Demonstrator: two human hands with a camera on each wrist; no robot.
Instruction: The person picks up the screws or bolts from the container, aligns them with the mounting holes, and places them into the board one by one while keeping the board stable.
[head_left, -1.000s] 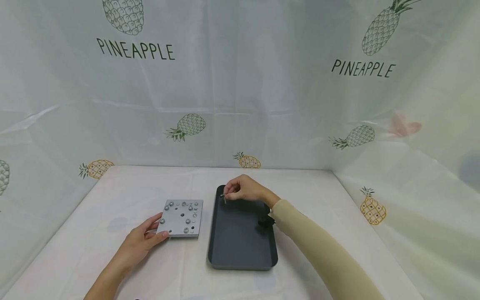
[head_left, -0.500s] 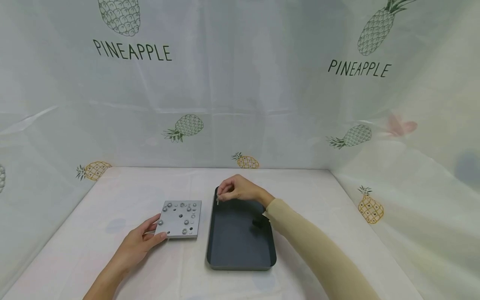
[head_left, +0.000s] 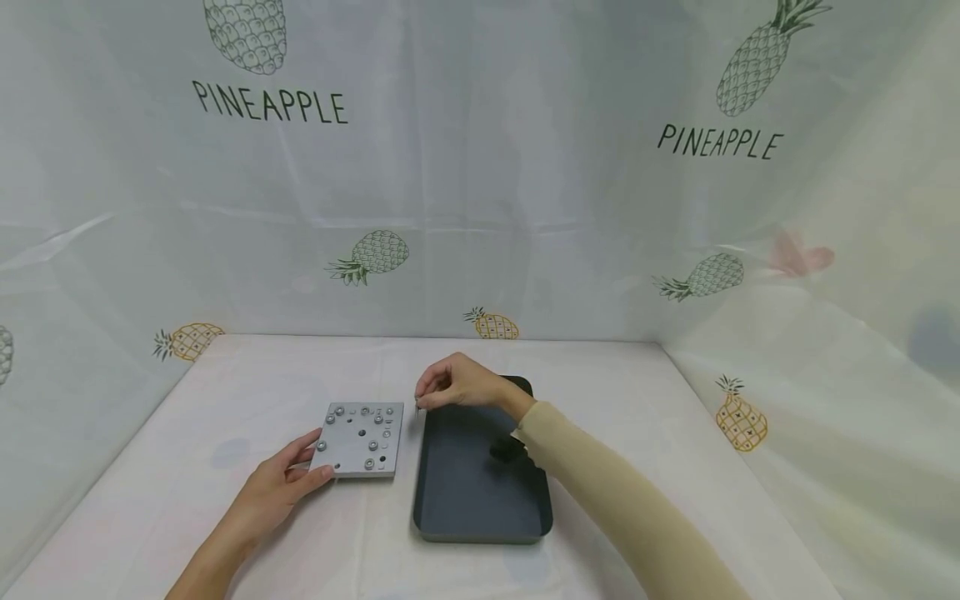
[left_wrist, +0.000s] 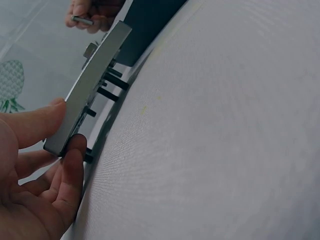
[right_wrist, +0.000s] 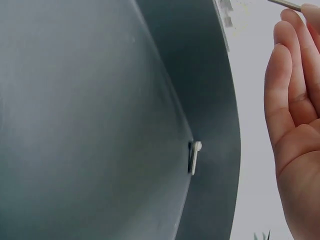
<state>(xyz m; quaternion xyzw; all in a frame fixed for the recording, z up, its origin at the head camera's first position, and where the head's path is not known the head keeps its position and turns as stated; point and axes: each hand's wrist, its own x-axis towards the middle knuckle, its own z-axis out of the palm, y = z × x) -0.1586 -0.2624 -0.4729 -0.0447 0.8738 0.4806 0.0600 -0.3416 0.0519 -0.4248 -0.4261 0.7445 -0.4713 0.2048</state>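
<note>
A square grey metal plate (head_left: 348, 450) lies left of the tray in the head view. My left hand (head_left: 273, 490) grips its near-left edge, thumb on top and fingers beneath in the left wrist view. Several socket-head screws sit in the plate's holes, and their shanks (left_wrist: 116, 81) stick out underneath. Between thumb and fingertips my right hand (head_left: 461, 382) pinches a small screw (left_wrist: 82, 20) just beyond the tray's left rim, to the right of the plate. One more screw (right_wrist: 195, 157) lies against the tray's inside wall in the right wrist view.
The dark grey tray (head_left: 480, 492) stands right of the plate, under my right forearm. White cloth (head_left: 600, 367) covers the table, and a pineapple-print curtain (head_left: 480, 167) hangs behind and at the sides. A dark shadow falls inside the tray.
My right hand has moved left with the screw, from above the tray's far-left corner to just past its left rim. My left hand and the plate have stayed in place.
</note>
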